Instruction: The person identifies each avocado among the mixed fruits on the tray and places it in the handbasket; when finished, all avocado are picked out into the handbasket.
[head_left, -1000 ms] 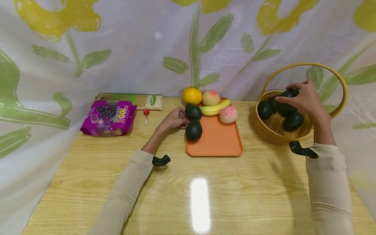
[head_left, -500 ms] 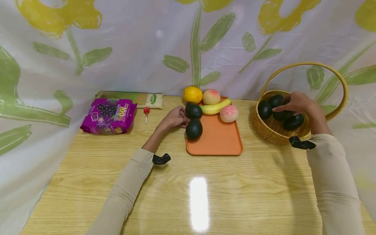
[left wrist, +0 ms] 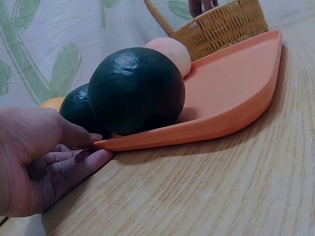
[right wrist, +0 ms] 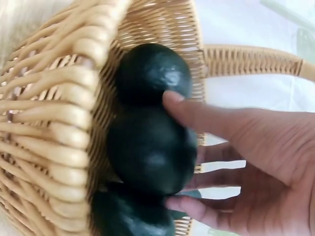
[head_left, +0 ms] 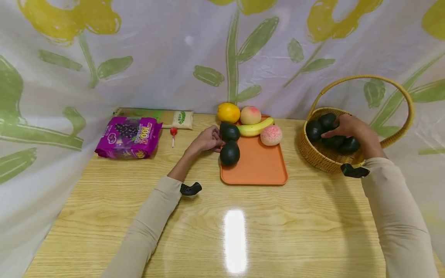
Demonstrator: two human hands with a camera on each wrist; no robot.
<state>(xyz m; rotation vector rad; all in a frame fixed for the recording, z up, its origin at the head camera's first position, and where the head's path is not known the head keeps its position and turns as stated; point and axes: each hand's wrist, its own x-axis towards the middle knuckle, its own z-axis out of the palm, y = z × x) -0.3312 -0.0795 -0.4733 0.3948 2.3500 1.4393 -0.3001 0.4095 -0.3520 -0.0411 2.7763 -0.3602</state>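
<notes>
A purple bag (head_left: 126, 138) lies on the worktop (head_left: 174, 235), then a red lollipop (head_left: 173, 132). The left hand (head_left: 208, 139) pinches the rim of the orange tray (head_left: 259, 166) beside two dark avocados (head_left: 230, 153). At right, avocados sit in the wicker basket (head_left: 316, 157), the right hand (head_left: 354, 128) spread loosely about one.
</notes>
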